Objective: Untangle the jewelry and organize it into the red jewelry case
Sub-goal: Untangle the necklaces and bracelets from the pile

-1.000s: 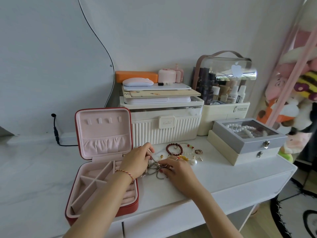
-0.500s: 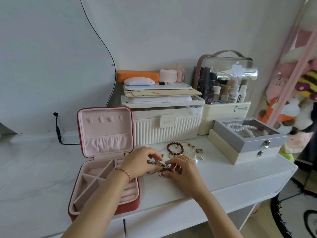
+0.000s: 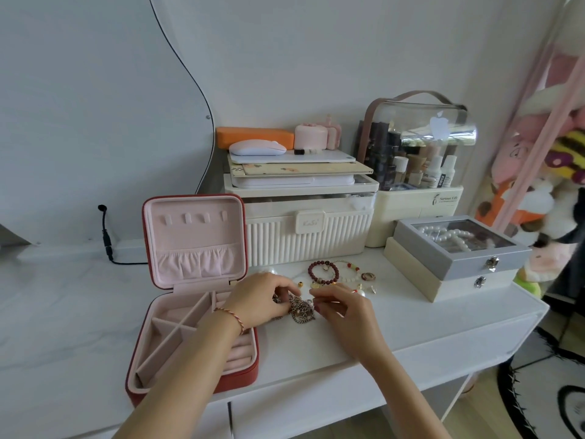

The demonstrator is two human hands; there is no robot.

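The red jewelry case (image 3: 235, 378) lies open on the white desk at the left, its pink lid upright and its pink compartments bare. To its right a tangled clump of metal chains (image 3: 302, 308) sits on the desk. My left hand (image 3: 261, 299) pinches the clump's left side, and my right hand (image 3: 343, 307) pinches its right side. Behind the clump lie a dark red bead bracelet (image 3: 323, 273), a pale bead bracelet (image 3: 349, 270), a ring (image 3: 368, 276) and small earrings.
A ribbed cream storage box (image 3: 304, 229) stands right behind the jewelry. A grey and a cream jewelry box (image 3: 456, 258) are stacked at the right, with a clear cosmetics case (image 3: 418, 147) behind. A black cable (image 3: 106, 239) runs at the left. The desk edge is close at the front.
Both hands have drawn the chain clump together and lifted it slightly; the fingers now pinch it from both sides. The view has shifted a little.
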